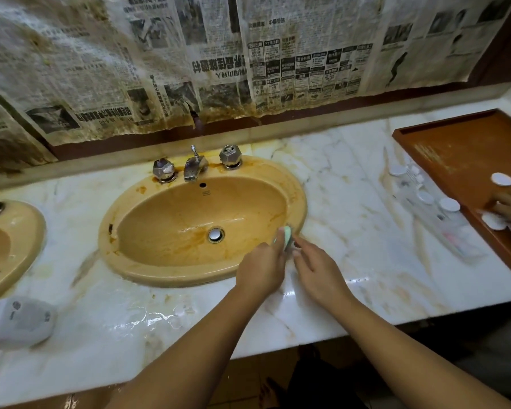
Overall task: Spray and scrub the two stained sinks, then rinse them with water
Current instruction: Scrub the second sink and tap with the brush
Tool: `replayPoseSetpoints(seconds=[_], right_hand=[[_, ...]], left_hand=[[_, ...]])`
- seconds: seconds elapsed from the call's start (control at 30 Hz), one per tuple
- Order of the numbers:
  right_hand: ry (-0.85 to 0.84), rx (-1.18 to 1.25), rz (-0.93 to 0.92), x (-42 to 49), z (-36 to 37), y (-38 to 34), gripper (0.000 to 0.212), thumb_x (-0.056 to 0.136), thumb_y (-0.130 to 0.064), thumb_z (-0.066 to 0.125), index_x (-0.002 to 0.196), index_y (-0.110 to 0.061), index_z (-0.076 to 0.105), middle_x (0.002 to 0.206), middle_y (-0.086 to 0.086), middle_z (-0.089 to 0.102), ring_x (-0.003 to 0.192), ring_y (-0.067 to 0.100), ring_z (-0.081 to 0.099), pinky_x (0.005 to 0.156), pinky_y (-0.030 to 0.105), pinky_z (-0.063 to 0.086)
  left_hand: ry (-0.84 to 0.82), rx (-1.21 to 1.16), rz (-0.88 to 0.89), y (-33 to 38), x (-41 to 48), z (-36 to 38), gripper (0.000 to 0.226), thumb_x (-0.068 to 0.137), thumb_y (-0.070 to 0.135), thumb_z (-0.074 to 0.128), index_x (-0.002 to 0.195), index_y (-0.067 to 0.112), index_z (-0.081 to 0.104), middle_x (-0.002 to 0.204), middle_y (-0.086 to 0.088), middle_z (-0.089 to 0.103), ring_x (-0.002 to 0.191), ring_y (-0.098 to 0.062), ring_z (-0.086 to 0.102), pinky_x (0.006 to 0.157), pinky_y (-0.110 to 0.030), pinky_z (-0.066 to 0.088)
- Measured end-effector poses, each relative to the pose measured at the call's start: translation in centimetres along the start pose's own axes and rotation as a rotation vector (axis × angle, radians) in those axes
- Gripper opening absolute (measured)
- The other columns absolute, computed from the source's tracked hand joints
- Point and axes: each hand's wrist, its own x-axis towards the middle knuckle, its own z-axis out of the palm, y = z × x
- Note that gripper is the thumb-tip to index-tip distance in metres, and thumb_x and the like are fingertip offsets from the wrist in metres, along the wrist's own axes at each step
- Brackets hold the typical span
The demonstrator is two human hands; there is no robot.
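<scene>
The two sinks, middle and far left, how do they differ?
The middle sink shows whole, with brown stains; the left sink is cut off by the frame. The left hand holds a sponge at the middle sink's rim; nothing touches the left sink. Both are tan, set in the marble counter.

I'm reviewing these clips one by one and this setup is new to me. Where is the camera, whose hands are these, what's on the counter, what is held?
There is no machine here: one camera worn on a person's head looks down at their bare arms. The left hand grips a green sponge at the front right rim of the stained tan sink. The right hand has fingertips at the sponge; whether it pinches is unclear. A second sink shows at the left edge. On the marble counter lie a blurred pale bottle, small clear bottles and a wooden tray with white caps.
</scene>
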Motion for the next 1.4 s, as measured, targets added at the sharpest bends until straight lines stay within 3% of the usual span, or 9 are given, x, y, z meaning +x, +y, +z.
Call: replayPoseSetpoints(seconds=[0.17, 0.27, 0.47, 0.63, 0.93, 1.07, 1.2, 1.33, 1.4], right_hand=[[-0.058, 0.117, 0.096, -0.4, 0.4, -2.5, 0.042, 0.109, -0.029, 0.044, 0.150, -0.023, 0.053, 0.146, -0.001, 0.055, 0.134, 0.012, 0.049, 0.109, 0.022, 0.034], [-0.120, 0.132, 0.142, -0.2, 0.2, -3.2, 0.045, 0.110, -0.033, 0.040, 0.154, -0.029, 0.045, 0.141, -0.002, 0.055, 0.130, 0.013, 0.051, 0.106, 0.024, 0.037], [-0.204, -0.051, 0.137, 1.2, -0.1, -5.0, 0.054, 0.109, -0.029, 0.038, 0.162, -0.033, 0.023, 0.103, -0.003, 0.059, 0.076, 0.001, 0.058, 0.056, 0.009, 0.041], [-0.325, -0.620, -0.003, 3.0, -1.7, -4.6, 0.081, 0.099, -0.016, 0.042, 0.161, -0.047, 0.001, 0.121, 0.006, 0.060, 0.099, 0.027, 0.061, 0.072, 0.033, 0.045], [-0.514, -0.985, -0.406, 4.6, -1.5, -5.9, 0.064, 0.102, -0.026, 0.042, 0.159, -0.039, 0.017, 0.089, 0.004, 0.050, 0.079, 0.031, 0.055, 0.050, 0.032, 0.026], [-0.363, -0.991, -0.207, 7.0, -3.3, -4.9, 0.047, 0.109, -0.035, 0.030, 0.156, -0.035, 0.028, 0.098, 0.009, 0.063, 0.083, 0.033, 0.060, 0.063, 0.034, 0.040], [-0.502, -0.928, -0.405, 3.0, 0.4, -5.6, 0.049, 0.109, -0.041, 0.035, 0.156, -0.030, 0.027, 0.101, 0.012, 0.067, 0.085, 0.035, 0.064, 0.063, 0.037, 0.044], [-0.325, -0.854, -0.073, 5.9, -2.6, -4.5, 0.047, 0.108, -0.056, 0.023, 0.142, -0.032, 0.045, 0.108, 0.016, 0.067, 0.101, 0.037, 0.065, 0.084, 0.043, 0.054], [-0.303, -0.862, -0.102, 4.7, -1.4, -5.1, 0.044, 0.110, -0.047, 0.024, 0.146, -0.031, 0.042, 0.108, 0.015, 0.067, 0.101, 0.037, 0.065, 0.084, 0.043, 0.054]], left_hand=[[-0.082, -0.727, -0.205, -0.1, -1.2, 0.1, 0.051, 0.107, 0.028, 0.033, 0.157, 0.039, 0.034, 0.136, -0.007, 0.063, 0.107, -0.024, 0.064, 0.080, -0.026, 0.052], [-0.043, -0.895, -0.192, -0.9, -1.8, 0.8, 0.049, 0.098, 0.026, 0.034, 0.139, 0.044, 0.057, 0.122, 0.004, 0.072, 0.107, -0.016, 0.068, 0.097, -0.042, 0.056], [-0.079, -1.079, -0.205, -1.2, -3.0, 1.1, 0.052, 0.096, 0.002, 0.042, 0.121, 0.036, 0.072, 0.086, 0.002, 0.072, 0.077, -0.018, 0.065, 0.082, -0.043, 0.058], [0.046, -1.173, -0.432, -3.6, -3.8, 0.8, 0.035, 0.103, 0.004, 0.051, 0.134, 0.014, 0.065, 0.093, -0.005, 0.071, 0.071, -0.014, 0.061, 0.066, -0.027, 0.054], [0.318, -1.064, -0.562, -6.9, -7.3, 0.9, 0.028, 0.105, 0.013, 0.052, 0.117, 0.027, 0.073, 0.088, -0.004, 0.072, 0.066, -0.011, 0.064, 0.061, -0.024, 0.053], [0.408, -0.822, -0.549, -8.0, -8.7, 0.8, 0.026, 0.103, 0.016, 0.055, 0.114, 0.029, 0.074, 0.091, 0.007, 0.073, 0.084, -0.011, 0.067, 0.077, -0.027, 0.053], [0.487, -0.396, -0.409, -9.6, -9.8, 2.0, 0.020, 0.097, 0.017, 0.057, 0.106, 0.020, 0.075, 0.102, 0.004, 0.066, 0.100, -0.018, 0.057, 0.087, -0.034, 0.045], [0.511, -0.139, -0.291, -13.0, -11.2, 3.1, 0.021, 0.092, 0.026, 0.056, 0.104, 0.014, 0.069, 0.106, -0.002, 0.062, 0.099, -0.025, 0.056, 0.088, -0.043, 0.048], [0.486, -0.079, -0.215, -14.5, -12.1, 3.0, 0.017, 0.096, 0.023, 0.058, 0.106, 0.012, 0.066, 0.107, -0.002, 0.059, 0.100, -0.024, 0.055, 0.091, -0.042, 0.048]])
